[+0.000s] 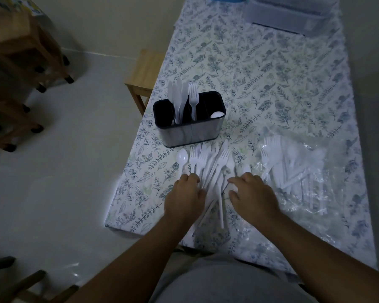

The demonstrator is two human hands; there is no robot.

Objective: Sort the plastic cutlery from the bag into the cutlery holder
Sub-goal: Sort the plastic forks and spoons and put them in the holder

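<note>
Head view, white plastic cutlery point(210, 169), fanned, overlapping

We see a black cutlery holder point(189, 125) with a shiny lower wall standing upright near the table's left edge. Its left compartment holds several white knives point(178, 99), the middle one a white fork point(193, 99) with tines up, and the right one a spoon point(217, 115) sunk to its bowl. Just in front of it lies a loose pile of white plastic cutlery point(208, 169), forks, knives and a spoon fanned out on the cloth. To the right lies the clear plastic bag point(302, 171), flat and crumpled, with more white cutlery inside.
</note>
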